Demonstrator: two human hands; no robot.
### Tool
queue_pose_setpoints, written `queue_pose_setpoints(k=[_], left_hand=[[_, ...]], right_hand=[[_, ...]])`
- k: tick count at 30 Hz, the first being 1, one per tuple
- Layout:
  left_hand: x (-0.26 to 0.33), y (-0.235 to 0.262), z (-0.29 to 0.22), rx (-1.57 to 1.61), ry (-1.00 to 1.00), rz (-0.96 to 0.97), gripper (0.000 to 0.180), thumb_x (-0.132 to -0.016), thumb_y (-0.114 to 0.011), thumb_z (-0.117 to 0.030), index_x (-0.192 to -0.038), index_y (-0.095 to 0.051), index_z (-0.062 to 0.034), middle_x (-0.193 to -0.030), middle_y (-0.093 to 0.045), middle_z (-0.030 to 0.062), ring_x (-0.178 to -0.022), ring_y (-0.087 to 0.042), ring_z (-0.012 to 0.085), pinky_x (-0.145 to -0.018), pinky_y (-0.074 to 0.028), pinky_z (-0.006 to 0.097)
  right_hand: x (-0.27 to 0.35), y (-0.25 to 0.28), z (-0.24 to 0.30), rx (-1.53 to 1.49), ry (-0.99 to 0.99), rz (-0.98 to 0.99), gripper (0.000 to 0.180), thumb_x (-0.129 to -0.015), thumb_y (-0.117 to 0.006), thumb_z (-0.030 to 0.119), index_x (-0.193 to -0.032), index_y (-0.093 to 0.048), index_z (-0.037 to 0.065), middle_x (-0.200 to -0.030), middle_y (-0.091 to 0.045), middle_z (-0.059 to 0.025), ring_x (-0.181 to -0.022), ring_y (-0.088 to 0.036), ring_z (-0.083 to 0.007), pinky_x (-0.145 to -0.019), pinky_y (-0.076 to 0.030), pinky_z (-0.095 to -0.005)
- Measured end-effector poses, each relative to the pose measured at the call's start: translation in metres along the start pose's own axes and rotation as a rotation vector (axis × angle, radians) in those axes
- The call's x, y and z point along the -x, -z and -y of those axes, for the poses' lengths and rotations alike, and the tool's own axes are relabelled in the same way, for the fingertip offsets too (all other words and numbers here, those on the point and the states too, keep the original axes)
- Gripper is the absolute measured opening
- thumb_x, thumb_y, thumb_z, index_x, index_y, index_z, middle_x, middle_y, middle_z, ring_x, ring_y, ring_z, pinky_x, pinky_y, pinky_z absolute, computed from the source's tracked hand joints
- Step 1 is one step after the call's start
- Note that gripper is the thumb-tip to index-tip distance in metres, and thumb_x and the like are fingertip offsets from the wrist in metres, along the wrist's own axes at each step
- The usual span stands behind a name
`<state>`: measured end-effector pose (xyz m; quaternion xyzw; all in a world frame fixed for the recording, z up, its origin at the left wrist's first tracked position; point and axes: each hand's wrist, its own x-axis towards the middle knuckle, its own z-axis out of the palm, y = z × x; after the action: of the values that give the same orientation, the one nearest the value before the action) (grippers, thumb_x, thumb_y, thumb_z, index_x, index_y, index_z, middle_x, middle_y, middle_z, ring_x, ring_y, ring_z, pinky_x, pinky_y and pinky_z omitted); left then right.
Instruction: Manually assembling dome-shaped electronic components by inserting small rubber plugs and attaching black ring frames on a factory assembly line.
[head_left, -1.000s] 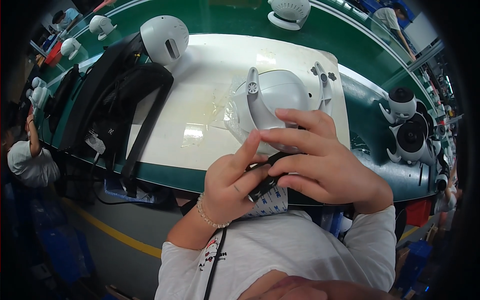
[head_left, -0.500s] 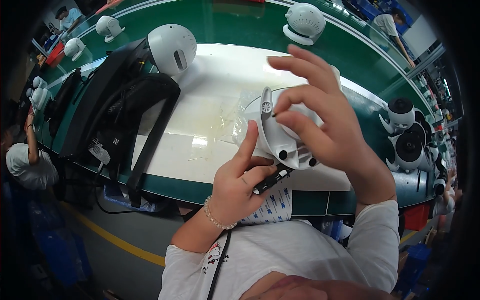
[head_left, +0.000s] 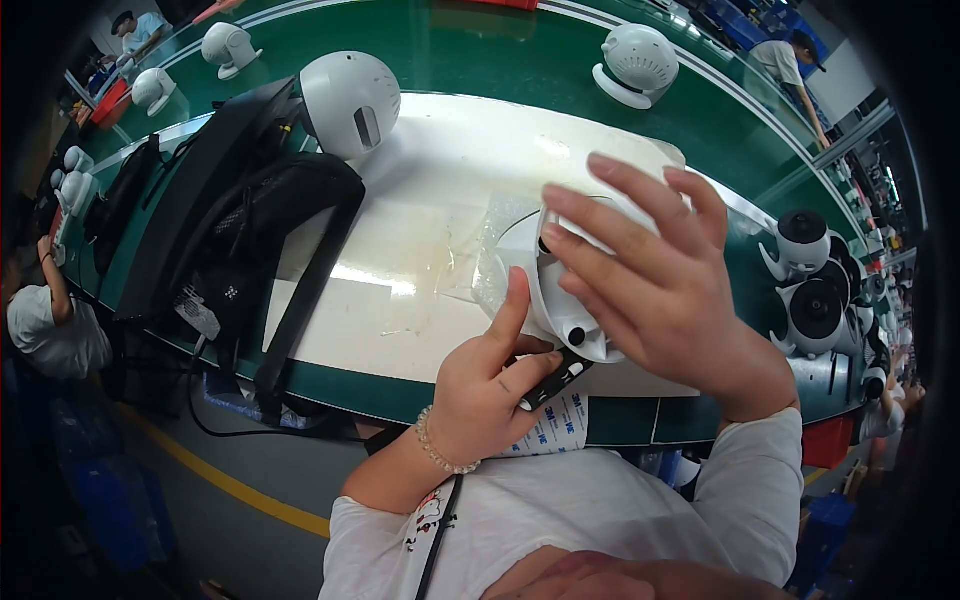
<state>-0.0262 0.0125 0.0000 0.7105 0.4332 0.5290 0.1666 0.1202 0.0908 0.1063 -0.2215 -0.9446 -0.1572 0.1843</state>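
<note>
A white plastic base [head_left: 548,300] with curved arms lies over clear bubble wrap [head_left: 488,262] in front of me. A small round black pad [head_left: 577,336] sits on its near end; another dark spot shows at its upper arm by my right fingertips. My left hand [head_left: 487,385] is closed round a black stick with white marks [head_left: 556,386] at the base's near edge, its thumb against the base's left side. Over the base, my right hand [head_left: 650,270] has its fingers stretched out and slightly blurred, the fingertips at the upper arm. They hide much of the base.
A white board [head_left: 440,130] covers the green bench. To the left stand a black bag [head_left: 270,200] and a white round device [head_left: 350,100]. Another white device [head_left: 640,65] stands far right; several black-and-white units [head_left: 815,310] crowd the right edge. Printed backing paper [head_left: 560,428] hangs at the front edge.
My right hand has gone from a pinch holding a small dark piece above the base to stretched fingers over its upper arm. My left hand keeps hold of the black stick.
</note>
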Motion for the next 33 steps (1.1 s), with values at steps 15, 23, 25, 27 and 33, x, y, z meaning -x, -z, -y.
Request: queue_pose_setpoints(k=[15, 23, 25, 27, 33], left_hand=[[0.010, 0.010, 0.009, 0.188, 0.051, -0.008, 0.027, -0.057, -0.071, 0.007, -0.078, -0.056, 0.0003, -0.131, -0.028, 0.0291, -0.083, -0.062, 0.0272, -0.066, -0.051, 0.029], [0.008, 0.009, 0.006, 0.239, 0.098, 0.054, 0.031, -0.057, -0.071, 0.006, -0.083, -0.055, 0.0005, -0.125, -0.038, 0.0254, -0.080, -0.063, 0.0260, -0.065, -0.052, 0.030], [0.010, 0.011, 0.008, 0.231, 0.111, 0.067, 0.032, -0.056, -0.071, 0.008, -0.083, -0.054, 0.0012, -0.124, -0.039, 0.0252, -0.079, -0.063, 0.0274, -0.067, -0.052, 0.032], [0.011, 0.014, 0.012, 0.229, 0.110, 0.080, 0.032, -0.057, -0.071, 0.008, -0.083, -0.054, 0.0014, -0.124, -0.039, 0.0253, -0.079, -0.063, 0.0274, -0.067, -0.052, 0.032], [0.008, 0.013, 0.012, 0.266, 0.131, 0.088, 0.035, -0.057, -0.073, 0.004, -0.086, -0.054, 0.0004, -0.114, -0.049, 0.0230, -0.076, -0.063, 0.0241, -0.066, -0.052, 0.030]], right_hand=[[-0.002, -0.037, -0.104, -1.736, -0.720, -0.109, 0.019, -0.083, -0.054, 0.022, -0.079, -0.057, 0.003, -0.068, -0.055, 0.0015, -0.061, -0.050, -0.0060, -0.057, -0.039, -0.0186], [-0.051, -0.209, -0.196, -0.028, -0.338, -0.230, 0.012, -0.076, -0.057, 0.018, -0.082, -0.059, 0.008, -0.086, -0.056, -0.0059, -0.084, -0.053, -0.0252, -0.071, -0.043, -0.0324], [-0.040, -0.219, -0.209, 0.145, -0.344, -0.052, 0.024, -0.079, -0.054, 0.028, -0.090, -0.061, 0.008, -0.099, -0.055, -0.0053, -0.095, -0.050, -0.0233, -0.083, -0.038, -0.0362], [-0.035, -0.223, -0.212, 0.073, -0.571, 0.052, 0.042, -0.080, -0.050, 0.043, -0.095, -0.062, 0.006, -0.108, -0.054, -0.0051, -0.104, -0.045, -0.0227, -0.087, -0.033, -0.0374], [0.009, -0.196, -0.261, 0.016, -0.985, 0.015, 0.046, -0.080, -0.047, 0.047, -0.097, -0.061, 0.007, -0.096, -0.059, -0.0131, -0.087, -0.058, -0.0285, -0.073, -0.045, -0.0402]])
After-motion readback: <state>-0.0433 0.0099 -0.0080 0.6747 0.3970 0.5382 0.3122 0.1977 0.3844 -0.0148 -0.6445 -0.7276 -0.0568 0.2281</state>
